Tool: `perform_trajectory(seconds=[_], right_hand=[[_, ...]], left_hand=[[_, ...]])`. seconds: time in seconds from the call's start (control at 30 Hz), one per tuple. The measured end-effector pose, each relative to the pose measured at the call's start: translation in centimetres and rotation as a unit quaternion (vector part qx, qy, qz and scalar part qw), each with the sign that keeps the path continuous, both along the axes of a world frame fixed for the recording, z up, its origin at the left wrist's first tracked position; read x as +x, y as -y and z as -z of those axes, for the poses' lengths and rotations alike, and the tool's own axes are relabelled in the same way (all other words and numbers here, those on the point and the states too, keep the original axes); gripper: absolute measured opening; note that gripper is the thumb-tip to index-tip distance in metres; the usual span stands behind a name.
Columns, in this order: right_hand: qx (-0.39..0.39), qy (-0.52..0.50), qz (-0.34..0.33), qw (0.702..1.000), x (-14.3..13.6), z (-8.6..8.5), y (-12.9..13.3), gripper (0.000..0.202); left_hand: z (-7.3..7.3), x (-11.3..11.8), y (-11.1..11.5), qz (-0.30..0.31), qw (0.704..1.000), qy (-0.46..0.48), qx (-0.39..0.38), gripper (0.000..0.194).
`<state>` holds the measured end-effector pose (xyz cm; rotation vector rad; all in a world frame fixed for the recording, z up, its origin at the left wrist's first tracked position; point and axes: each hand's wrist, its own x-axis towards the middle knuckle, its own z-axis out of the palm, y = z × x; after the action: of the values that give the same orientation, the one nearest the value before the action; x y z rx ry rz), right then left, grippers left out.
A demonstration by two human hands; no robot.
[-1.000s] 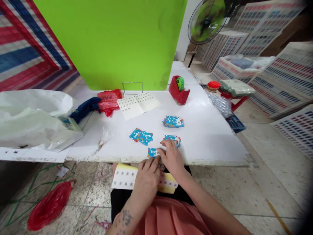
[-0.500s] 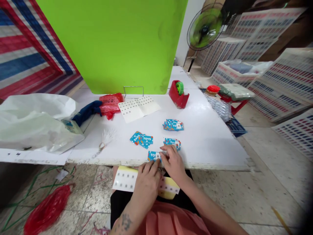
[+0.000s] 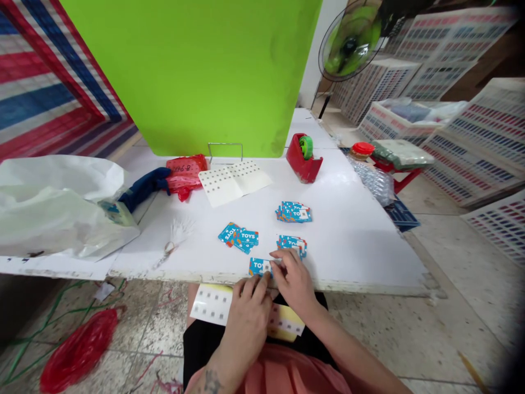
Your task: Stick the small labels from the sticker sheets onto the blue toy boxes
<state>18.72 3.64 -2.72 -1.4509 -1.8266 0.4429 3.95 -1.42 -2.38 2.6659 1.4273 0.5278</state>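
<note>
Left hand [image 3: 249,307] unclenched, touching one card [image 3: 256,266]; right hand [image 3: 296,282], grip unclear; three card piles [image 3: 293,211] beyond.

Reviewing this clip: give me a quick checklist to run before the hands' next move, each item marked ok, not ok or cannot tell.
1. Single card on the table, at its front edge: ok.
2. White sticker on that card pressed flat: cannot tell, too small.
3. Fingers clear of the card: not ok; left hand and right hand are at it.
4. Sticker sheet within reach: ok, across the lap.
5. Tape dispenser apart from the cards: ok, farther back.
</note>
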Motion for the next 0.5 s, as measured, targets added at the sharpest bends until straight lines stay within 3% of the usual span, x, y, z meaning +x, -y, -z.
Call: perform_trajectory(seconds=[0.23, 0.5], right_hand=[[-0.02, 0.003, -0.019, 1.0, 0.2, -0.7, -0.1, 0.018], [-0.06, 0.075, -0.068, 0.993, 0.3, -1.7, -0.3, 0.024]], left_hand=[[0.0, 0.0, 0.0, -0.001, 1.0, -0.002, -0.011, 0.018], [-0.5, -0.2, 0.1, 0.0, 1.0, 0.014, -0.026, 0.017]])
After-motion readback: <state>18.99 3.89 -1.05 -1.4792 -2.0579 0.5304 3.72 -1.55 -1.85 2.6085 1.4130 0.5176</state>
